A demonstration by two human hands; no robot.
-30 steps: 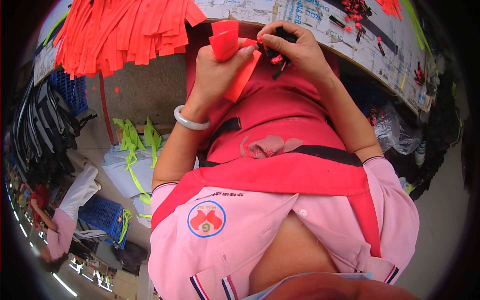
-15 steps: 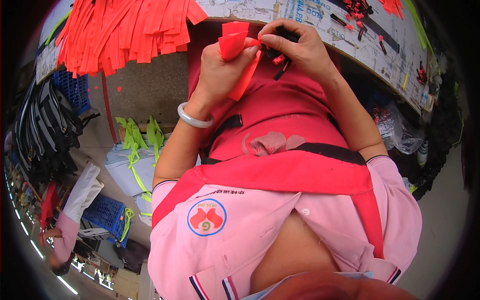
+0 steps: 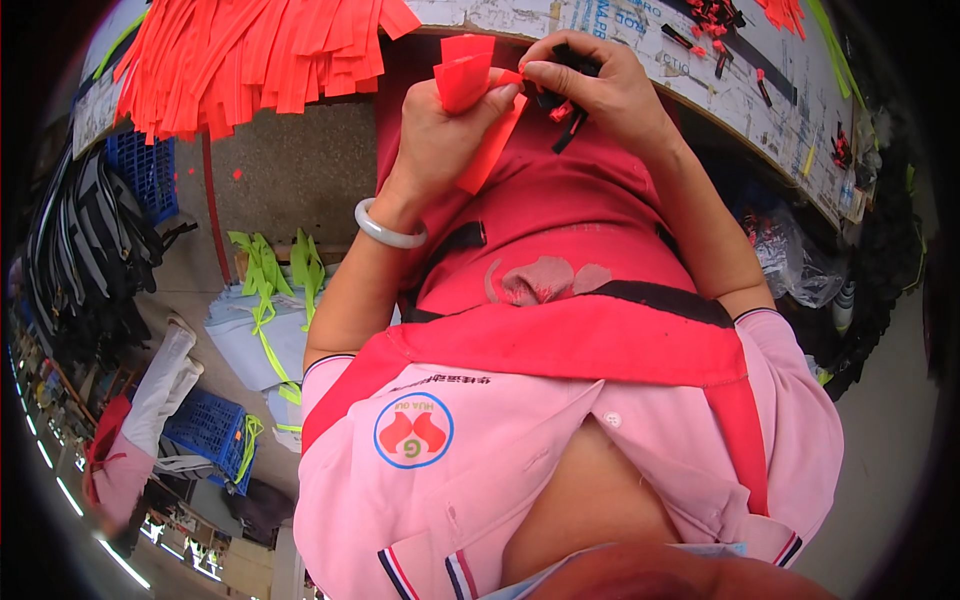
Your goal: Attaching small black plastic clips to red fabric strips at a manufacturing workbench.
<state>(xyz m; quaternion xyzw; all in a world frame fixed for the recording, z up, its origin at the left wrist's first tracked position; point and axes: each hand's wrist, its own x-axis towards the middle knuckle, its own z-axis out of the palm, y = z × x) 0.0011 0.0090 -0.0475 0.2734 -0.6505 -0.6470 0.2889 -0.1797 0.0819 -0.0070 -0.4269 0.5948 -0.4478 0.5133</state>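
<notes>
A folded bright orange-red fabric strip [image 3: 464,78] is gripped in my left hand [image 3: 438,138], its lower end hanging below the thumb. My right hand [image 3: 618,98] pinches the strip's tip between thumb and forefinger. Tucked in that same hand is a bunch of small black strap pieces [image 3: 572,62] with red-orange bits on them; one black end sticks out downward. Both hands meet in front of the red apron [image 3: 570,195], close to the table edge. My fingers partly hide the spot where strip and black pieces come together.
Many orange-red strips [image 3: 250,60] hang over the edge of the paper-covered table [image 3: 640,35] at left. Small black and red pieces [image 3: 712,38] lie at right. Blue crates [image 3: 205,432], black straps [image 3: 90,240] and a person [image 3: 125,450] are on the left.
My hands stay together in nearly the same place; the strip has shifted slightly in my left hand. At left, the other person's posture has changed.
</notes>
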